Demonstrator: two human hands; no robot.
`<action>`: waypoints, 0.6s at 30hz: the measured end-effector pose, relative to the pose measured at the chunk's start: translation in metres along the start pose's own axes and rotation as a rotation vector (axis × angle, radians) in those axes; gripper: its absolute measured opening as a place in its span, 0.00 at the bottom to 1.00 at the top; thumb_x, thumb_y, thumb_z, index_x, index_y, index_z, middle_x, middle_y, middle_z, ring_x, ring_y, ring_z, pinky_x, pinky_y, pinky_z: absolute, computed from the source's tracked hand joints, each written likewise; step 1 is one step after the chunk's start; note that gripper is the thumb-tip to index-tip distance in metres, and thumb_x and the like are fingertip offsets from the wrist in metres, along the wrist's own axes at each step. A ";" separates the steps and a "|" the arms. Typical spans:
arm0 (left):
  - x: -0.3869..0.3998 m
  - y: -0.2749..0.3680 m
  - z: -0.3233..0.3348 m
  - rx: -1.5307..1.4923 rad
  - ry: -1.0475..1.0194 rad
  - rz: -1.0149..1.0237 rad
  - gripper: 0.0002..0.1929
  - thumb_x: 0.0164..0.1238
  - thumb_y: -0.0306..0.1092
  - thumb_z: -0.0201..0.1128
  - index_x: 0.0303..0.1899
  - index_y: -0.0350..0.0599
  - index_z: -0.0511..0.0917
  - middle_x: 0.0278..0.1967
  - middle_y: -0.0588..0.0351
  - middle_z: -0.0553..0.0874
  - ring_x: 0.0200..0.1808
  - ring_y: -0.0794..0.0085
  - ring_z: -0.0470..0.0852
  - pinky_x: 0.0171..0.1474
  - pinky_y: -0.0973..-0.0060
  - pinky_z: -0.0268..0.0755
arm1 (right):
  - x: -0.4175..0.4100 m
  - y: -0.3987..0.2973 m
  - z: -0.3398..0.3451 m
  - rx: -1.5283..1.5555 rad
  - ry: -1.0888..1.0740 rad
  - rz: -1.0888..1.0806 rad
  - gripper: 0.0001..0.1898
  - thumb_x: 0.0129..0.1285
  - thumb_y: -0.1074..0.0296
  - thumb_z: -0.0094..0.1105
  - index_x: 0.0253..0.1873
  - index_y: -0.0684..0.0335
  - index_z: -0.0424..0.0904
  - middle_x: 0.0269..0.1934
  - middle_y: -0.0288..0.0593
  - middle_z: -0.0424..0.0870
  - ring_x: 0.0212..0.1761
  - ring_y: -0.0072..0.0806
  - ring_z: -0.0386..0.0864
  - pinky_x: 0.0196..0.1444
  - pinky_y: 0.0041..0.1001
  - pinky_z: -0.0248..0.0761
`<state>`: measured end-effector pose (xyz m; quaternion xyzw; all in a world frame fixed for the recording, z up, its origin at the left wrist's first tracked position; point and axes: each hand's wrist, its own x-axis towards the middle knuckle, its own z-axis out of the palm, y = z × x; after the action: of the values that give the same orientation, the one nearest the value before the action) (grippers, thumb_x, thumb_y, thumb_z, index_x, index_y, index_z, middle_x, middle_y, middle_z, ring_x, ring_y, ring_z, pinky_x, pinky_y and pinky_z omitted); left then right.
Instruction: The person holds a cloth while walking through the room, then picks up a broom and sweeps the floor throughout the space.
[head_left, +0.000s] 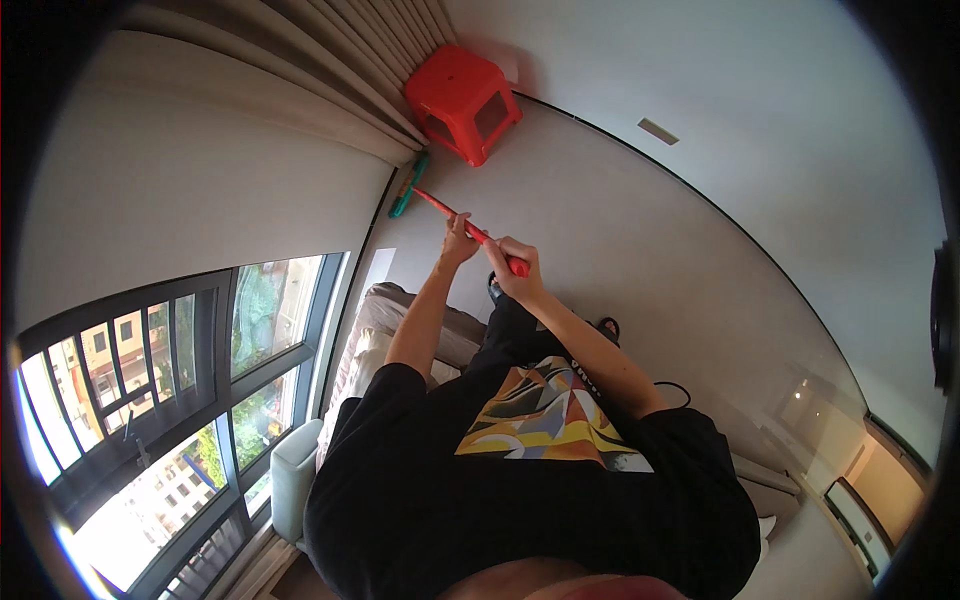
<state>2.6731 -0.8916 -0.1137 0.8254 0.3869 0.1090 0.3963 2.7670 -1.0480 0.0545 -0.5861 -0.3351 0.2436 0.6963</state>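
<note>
A broom with a red handle (435, 201) slants away from me towards the wall on the left. Its green head (409, 185) lies on the floor against the base of that wall. My left hand (459, 241) is wrapped around the handle partway along. Closer to me, my right hand (519, 279) grips it near the top end, and the rounded red tip sticks out of the fist. The bristles are too small to make out.
A red plastic stool (461, 97) stands in the corner by the beige curtain (322, 82). Left of my legs is a bed (442, 315) with rumpled covers, beside the window (225, 375). Pale floor (622, 247) stretches right to a white wall (750, 97). A dark cable (679, 386) loops near my right elbow.
</note>
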 end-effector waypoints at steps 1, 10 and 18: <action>-0.006 0.007 0.012 0.002 0.005 0.003 0.37 0.52 0.45 0.77 0.63 0.47 0.69 0.54 0.37 0.76 0.63 0.43 0.70 0.61 0.55 0.71 | -0.010 0.001 -0.011 0.025 0.015 0.068 0.16 0.70 0.72 0.58 0.24 0.69 0.72 0.18 0.34 0.70 0.20 0.16 0.63 0.24 0.24 0.56; -0.085 0.081 0.157 0.011 0.117 0.163 0.29 0.56 0.41 0.74 0.59 0.48 0.73 0.44 0.42 0.79 0.59 0.44 0.70 0.58 0.55 0.70 | -0.099 -0.037 -0.170 -0.121 -0.002 0.003 0.16 0.70 0.74 0.57 0.24 0.66 0.71 0.18 0.34 0.71 0.21 0.15 0.63 0.24 0.23 0.57; -0.187 0.226 0.278 -0.176 -0.228 0.390 0.14 0.54 0.34 0.72 0.42 0.44 0.80 0.39 0.49 0.81 0.42 0.58 0.81 0.46 0.64 0.74 | -0.190 -0.152 -0.337 -0.267 0.052 0.116 0.13 0.69 0.76 0.58 0.27 0.70 0.75 0.21 0.36 0.74 0.22 0.17 0.66 0.24 0.24 0.58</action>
<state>2.8066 -1.2730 -0.1066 0.8538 0.1619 0.1230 0.4792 2.8875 -1.4364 0.1395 -0.6979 -0.3122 0.2215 0.6053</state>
